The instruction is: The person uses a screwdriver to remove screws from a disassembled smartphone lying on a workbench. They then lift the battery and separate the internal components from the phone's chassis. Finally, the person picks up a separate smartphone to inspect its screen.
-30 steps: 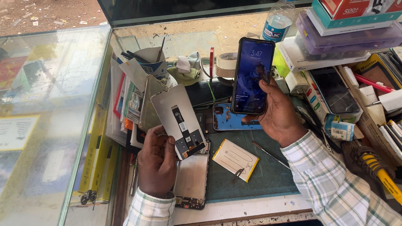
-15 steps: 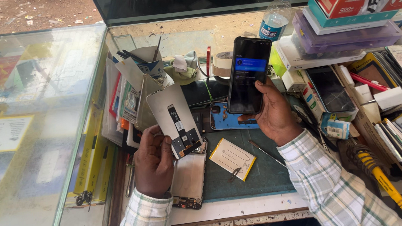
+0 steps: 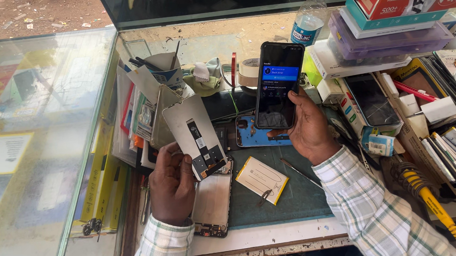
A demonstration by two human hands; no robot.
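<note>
My right hand [image 3: 306, 130] holds a black smartphone [image 3: 278, 84] upright, its lit screen facing me with a blue banner near the top. My left hand [image 3: 173, 182] grips a detached phone display panel [image 3: 194, 135] by its lower edge, silver back up, with a black flex strip running down it. Under that hand lies an opened phone body [image 3: 212, 201] on the green work mat [image 3: 297, 198]. A flat yellow-edged battery [image 3: 262, 179] rests on the mat between my hands. A blue phone back cover [image 3: 252, 132] lies behind the smartphone.
A glass display counter [image 3: 42, 146] fills the left. A cup of tools and papers [image 3: 162, 74] stands at the back, next to a tape roll [image 3: 246, 72] and a water bottle [image 3: 310, 19]. Stacked boxes [image 3: 391, 9] and phone parts crowd the right; a yellow-handled tool [image 3: 439, 209] lies near right.
The smartphone in my right hand has tilted more upright and its screen now shows a blue banner. The display panel in my left hand has risen slightly.
</note>
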